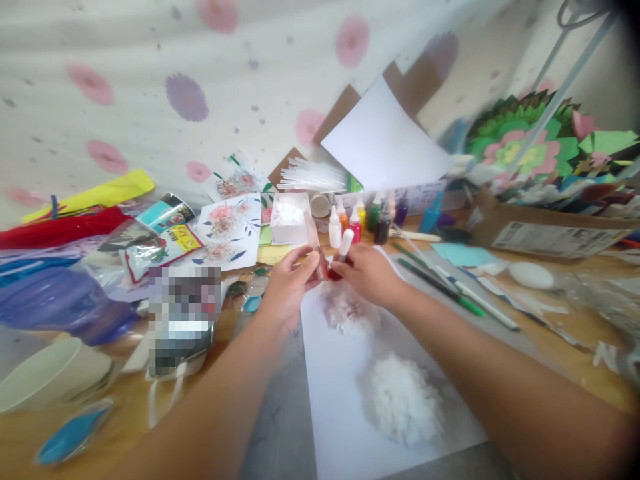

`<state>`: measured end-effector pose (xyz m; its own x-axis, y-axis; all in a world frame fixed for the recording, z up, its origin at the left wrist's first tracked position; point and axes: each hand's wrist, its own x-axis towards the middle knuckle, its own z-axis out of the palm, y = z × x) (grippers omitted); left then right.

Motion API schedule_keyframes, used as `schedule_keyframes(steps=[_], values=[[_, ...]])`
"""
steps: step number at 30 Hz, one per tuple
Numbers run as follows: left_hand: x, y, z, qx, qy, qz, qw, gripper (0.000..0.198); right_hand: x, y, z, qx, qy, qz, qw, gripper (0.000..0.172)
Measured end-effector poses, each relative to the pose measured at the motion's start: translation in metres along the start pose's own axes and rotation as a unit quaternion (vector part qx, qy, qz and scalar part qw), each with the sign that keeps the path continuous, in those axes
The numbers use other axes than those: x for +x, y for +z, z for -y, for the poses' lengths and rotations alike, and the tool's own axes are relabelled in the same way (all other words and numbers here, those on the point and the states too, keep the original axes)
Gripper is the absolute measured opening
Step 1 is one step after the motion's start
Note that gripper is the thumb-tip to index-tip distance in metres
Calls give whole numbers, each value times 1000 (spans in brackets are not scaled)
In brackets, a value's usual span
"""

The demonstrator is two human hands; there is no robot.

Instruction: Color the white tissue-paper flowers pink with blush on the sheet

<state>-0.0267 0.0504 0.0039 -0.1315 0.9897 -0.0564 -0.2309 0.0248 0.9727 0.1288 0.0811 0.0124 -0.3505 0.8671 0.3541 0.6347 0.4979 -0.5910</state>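
My left hand (290, 283) is closed around a narrow, see-through upright object (313, 237), reddish-brown low down; blur hides its exact kind. Close beside it, my right hand (370, 273) grips a small white-capped bottle (345, 245), whose body is mostly covered by my fingers and looks dark red. Below both hands, a fluffy white pompom-like clump (351, 313) with brownish tints rests on a white sheet (335, 413). Nearer to me on the same sheet sits a second, whiter fluffy clump (407, 403).
Behind my hands stand several colour bottles (385, 223) and a white box (290, 223). Pens (440, 283) lie to the right, before a cardboard box (555, 223). On the left are a purple bowl (65, 303), a pale cup (55, 377) and a blue packet (75, 433).
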Motion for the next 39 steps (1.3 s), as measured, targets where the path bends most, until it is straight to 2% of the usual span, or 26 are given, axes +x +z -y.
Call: schedule_keyframes(steps=[4,8,11,15,18,21,23,26,27,31,35,36,39], values=[[-1,1,-1,-11,0,3,1000,52,0,0,-1,52,-3,-41,998,15],[0,1,-2,-15,0,-3,1000,50,1,2,-2,13,3,1,1000,15],[0,0,-2,-13,5,6,1000,47,1,3,-2,49,-3,-27,998,14],[0,-2,-1,-4,8,-7,1000,46,1,2,0,3,-20,7,1000,15],[1,-3,-1,-1,13,3,1000,43,1,1,2,26,-22,-25,999,14],[2,-3,0,3,13,-1,1000,44,3,1,1,17,-35,2,999,14],[3,-3,0,6,12,-14,1000,45,4,0,-1,0,-11,10,1000,17],[4,-4,0,13,16,-21,1000,46,5,-1,-5,30,31,-36,998,19],[4,-5,0,16,16,-24,999,46,4,-1,-5,33,30,-33,998,18],[5,-6,1,13,15,-39,999,46,5,2,-11,-59,0,23,998,16],[5,-5,0,-1,19,-50,999,47,8,4,-18,-110,63,-43,991,26],[4,-4,-1,-4,19,-50,999,47,8,4,-19,-109,74,-39,990,26],[3,-3,-3,-7,17,-47,999,46,6,5,-13,-45,79,32,995,20]])
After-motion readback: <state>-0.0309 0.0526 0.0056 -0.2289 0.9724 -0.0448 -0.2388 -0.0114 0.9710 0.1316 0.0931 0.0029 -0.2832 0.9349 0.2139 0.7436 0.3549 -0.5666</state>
